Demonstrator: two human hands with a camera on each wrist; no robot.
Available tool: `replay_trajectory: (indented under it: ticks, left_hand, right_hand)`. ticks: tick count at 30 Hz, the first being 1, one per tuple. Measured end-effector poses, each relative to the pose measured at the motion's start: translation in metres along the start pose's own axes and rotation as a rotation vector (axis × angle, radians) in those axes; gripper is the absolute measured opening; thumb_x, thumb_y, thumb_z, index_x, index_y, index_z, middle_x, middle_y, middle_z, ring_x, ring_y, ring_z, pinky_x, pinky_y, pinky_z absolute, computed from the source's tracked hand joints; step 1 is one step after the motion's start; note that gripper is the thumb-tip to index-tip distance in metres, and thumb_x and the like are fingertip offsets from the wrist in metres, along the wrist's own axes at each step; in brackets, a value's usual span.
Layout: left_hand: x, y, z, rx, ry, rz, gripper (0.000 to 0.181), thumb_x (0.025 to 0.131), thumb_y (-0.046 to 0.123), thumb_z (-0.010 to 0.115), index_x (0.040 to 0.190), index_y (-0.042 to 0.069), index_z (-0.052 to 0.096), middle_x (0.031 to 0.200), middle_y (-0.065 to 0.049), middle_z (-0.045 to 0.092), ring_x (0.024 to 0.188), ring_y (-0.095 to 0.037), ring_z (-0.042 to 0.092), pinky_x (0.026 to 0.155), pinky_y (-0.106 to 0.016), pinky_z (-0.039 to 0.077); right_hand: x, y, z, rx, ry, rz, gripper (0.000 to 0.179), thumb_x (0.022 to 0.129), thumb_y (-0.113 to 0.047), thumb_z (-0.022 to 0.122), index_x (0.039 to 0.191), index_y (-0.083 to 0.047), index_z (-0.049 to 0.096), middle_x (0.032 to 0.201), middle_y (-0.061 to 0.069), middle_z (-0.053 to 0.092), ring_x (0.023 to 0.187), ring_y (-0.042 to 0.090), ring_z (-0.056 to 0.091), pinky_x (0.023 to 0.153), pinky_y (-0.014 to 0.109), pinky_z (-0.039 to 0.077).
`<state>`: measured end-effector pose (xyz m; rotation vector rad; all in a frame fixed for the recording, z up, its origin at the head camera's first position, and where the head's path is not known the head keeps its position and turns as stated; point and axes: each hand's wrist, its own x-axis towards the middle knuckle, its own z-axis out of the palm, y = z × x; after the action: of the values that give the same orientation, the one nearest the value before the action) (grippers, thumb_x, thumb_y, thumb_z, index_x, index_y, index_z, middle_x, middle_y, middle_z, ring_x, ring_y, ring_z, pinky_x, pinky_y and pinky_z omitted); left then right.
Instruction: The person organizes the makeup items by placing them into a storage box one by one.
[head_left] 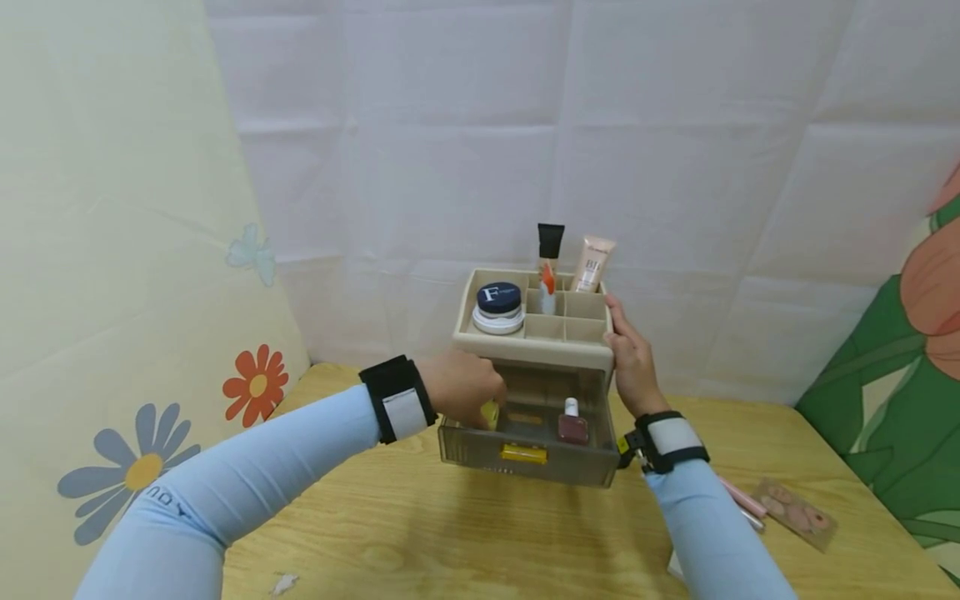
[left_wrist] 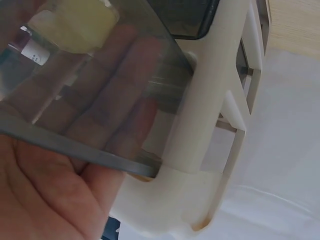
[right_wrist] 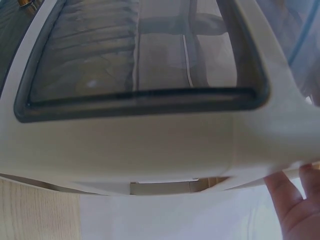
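A cream makeup organizer (head_left: 534, 353) stands on the table, its smoky see-through drawer (head_left: 468, 448) pulled out. My left hand (head_left: 461, 387) reaches over the drawer's side wall, pinching a small yellow block-like item (head_left: 490, 414) with clear edges inside it. Through the drawer wall in the left wrist view, the yellow item (left_wrist: 82, 25) shows at my fingertips. A dark red nail polish bottle (head_left: 573, 427) with a white cap stands further right in the drawer. My right hand (head_left: 636, 367) holds the organizer's right side, fingers along its upper edge (right_wrist: 285, 192).
On the organizer's top are a dark-lidded jar (head_left: 499, 298), a black-capped tube (head_left: 551, 240), a pale pink BB tube (head_left: 594, 262) and an orange-tipped item (head_left: 548, 287). A floral palette (head_left: 797, 512) and a pink tube (head_left: 742, 497) lie by my right forearm. A white sheet hangs behind.
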<state>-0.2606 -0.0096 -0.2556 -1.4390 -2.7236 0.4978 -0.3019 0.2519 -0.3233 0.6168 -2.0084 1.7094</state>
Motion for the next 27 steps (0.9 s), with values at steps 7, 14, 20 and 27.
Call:
replay_trajectory:
  ticks: [7,14,20,27]
  left_hand:
    - [-0.001,0.002,-0.001,-0.009,0.004,-0.008,0.030,0.080,0.035,0.080,0.104,0.017,0.076,0.093,0.005,0.072,0.076,-0.010,0.065,0.070,-0.027,0.052]
    - [-0.002,0.003,0.000,0.007,0.018,0.008,0.032,0.080,0.035,0.079,0.106,0.016,0.075,0.091,0.005,0.071,0.074,-0.009,0.064,0.068,-0.027,0.052]
    - [-0.005,0.001,0.001,-0.012,0.040,0.017,0.042,0.080,0.036,0.080,0.115,0.015,0.070,0.101,0.002,0.072,0.085,-0.013,0.067,0.073,-0.027,0.052]
    - [-0.015,-0.004,-0.012,-0.054,0.124,0.001,0.051,0.079,0.042,0.079,0.119,0.013,0.068,0.105,-0.001,0.071,0.085,-0.014,0.066,0.075,-0.030,0.052]
  right_hand:
    - [0.000,-0.001,0.001,-0.028,-0.003,0.012,0.056,0.100,-0.015,0.031,0.156,-0.015,0.022,0.161,0.003,0.014,0.144,0.017,0.012,0.114,0.047,0.013]
    - [-0.001,-0.001,0.001,-0.042,0.004,0.032,0.056,0.100,-0.018,0.032,0.156,-0.019,0.023,0.160,0.000,0.017,0.144,0.019,0.015,0.113,0.052,0.016]
    - [-0.002,0.001,0.001,-0.034,-0.014,0.047,0.057,0.101,-0.018,0.032,0.157,-0.020,0.021,0.160,0.000,0.016,0.144,0.021,0.015,0.112,0.054,0.017]
    - [0.000,0.001,-0.001,-0.042,-0.005,0.054,0.057,0.101,-0.017,0.031,0.156,-0.021,0.021,0.160,-0.001,0.015,0.144,0.021,0.014,0.112,0.053,0.016]
